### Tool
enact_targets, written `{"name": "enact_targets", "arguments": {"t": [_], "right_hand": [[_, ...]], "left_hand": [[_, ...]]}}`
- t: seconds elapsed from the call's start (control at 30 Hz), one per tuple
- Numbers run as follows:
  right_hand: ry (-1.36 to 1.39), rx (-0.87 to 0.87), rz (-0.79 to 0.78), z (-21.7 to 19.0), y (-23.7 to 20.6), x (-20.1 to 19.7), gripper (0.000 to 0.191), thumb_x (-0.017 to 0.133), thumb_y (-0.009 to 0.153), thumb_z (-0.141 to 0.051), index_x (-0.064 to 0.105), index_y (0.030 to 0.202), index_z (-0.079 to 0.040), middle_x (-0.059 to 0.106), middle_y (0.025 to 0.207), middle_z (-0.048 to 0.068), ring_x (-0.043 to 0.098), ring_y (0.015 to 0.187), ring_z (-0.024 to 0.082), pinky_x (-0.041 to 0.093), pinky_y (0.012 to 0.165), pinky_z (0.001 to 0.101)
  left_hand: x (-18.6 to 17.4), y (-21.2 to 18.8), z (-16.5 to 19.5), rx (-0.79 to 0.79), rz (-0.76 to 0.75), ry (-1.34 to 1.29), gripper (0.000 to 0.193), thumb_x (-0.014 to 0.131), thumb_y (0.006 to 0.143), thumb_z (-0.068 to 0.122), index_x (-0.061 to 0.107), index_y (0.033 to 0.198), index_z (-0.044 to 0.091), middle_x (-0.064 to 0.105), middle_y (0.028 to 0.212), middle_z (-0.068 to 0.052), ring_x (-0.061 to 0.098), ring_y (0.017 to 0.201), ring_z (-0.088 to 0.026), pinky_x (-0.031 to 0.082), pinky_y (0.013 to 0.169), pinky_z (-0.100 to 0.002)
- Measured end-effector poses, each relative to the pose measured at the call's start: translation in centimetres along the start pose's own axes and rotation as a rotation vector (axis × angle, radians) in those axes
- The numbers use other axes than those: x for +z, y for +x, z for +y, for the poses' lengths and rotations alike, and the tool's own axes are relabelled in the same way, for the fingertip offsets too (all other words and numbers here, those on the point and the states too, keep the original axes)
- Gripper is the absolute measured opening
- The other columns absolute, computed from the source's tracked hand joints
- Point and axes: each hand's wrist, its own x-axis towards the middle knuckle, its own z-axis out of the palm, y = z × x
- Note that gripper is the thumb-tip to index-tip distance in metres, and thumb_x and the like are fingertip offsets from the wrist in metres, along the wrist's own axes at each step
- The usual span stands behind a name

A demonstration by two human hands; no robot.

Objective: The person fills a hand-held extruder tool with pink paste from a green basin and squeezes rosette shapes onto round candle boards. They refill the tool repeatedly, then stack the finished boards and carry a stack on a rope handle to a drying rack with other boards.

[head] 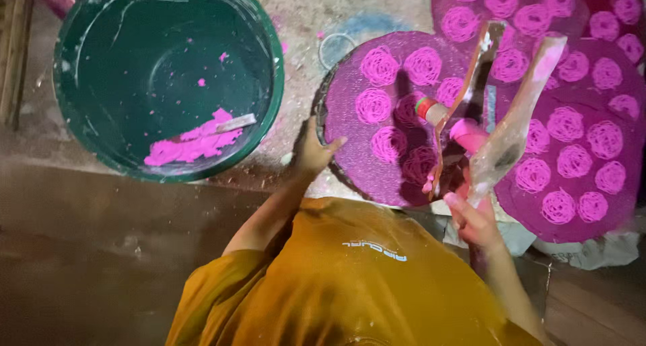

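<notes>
On the round mat (377,70), left hand (315,151) rests spread; right hand (474,218) grips wooden press (501,110).

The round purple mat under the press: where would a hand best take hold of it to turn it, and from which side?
Judging by its pose, the bare near-left rim of the round purple mat, from the left. The left hand already rests on that edge, where no pink coils lie. The wooden press, held by the right hand, blocks the right side.
</notes>
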Motion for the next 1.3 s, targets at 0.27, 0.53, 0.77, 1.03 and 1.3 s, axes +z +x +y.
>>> {"name": "enact_targets", "arguments": {"t": [0.27,0.53,0.77,1.03,1.3], "right_hand": [[-0.161,0.109,-0.216,-0.3,4.3,2.6,0.073,0.076,0.086,-0.032,0.045,0.145,-0.001,0.062,0.121,0.012,0.061,0.110,0.022,0.048,0.095,0.0353],[-0.010,0.447,-0.683,-3.4,7.5,5.2,0.095,0.049,0.097,-0.074,0.047,0.151,0.005,0.065,0.129,0.020,0.066,0.112,0.028,0.052,0.095,0.0418],[-0.427,0.848,-0.527,-6.4,10.3,6.2,0.091,0.034,0.083,-0.072,0.051,0.145,-0.008,0.069,0.125,0.015,0.070,0.111,0.028,0.053,0.098,0.0413],[-0.973,0.563,-0.467,-6.9,14.3,7.4,0.097,0.021,0.087,-0.080,0.073,0.114,-0.004,0.077,0.097,0.012,0.067,0.088,0.024,0.053,0.082,0.0394],[-1.008,0.610,-0.400,-8.0,13.6,8.8,0.090,0.026,0.090,-0.076,0.076,0.100,-0.002,0.073,0.081,0.011,0.064,0.075,0.022,0.052,0.069,0.0394]], "left_hand": [[-1.9,-0.4,-0.6,0.108,0.019,-0.058,0.088,0.075,0.093,0.027,0.026,0.156,-0.009,0.039,0.153,-0.034,0.040,0.141,-0.041,0.029,0.117,-0.045],[-11.7,1.1,9.9,0.255,-0.438,-1.363,0.092,0.059,0.103,0.057,0.030,0.163,-0.006,0.036,0.166,-0.028,0.034,0.157,-0.038,0.022,0.134,-0.048],[-10.4,5.2,12.0,0.493,-0.899,-1.737,0.056,0.061,0.101,0.041,0.051,0.145,0.007,0.057,0.128,-0.009,0.054,0.122,-0.026,0.041,0.112,-0.040],[-9.0,9.9,10.5,0.456,-0.701,-1.971,0.031,0.051,0.091,0.034,0.050,0.111,0.011,0.048,0.102,-0.004,0.051,0.104,-0.024,0.044,0.102,-0.040],[-7.2,9.1,9.8,0.377,-0.601,-2.050,0.029,0.053,0.091,0.037,0.048,0.102,0.011,0.047,0.094,-0.004,0.049,0.097,-0.024,0.042,0.094,-0.039]]}}
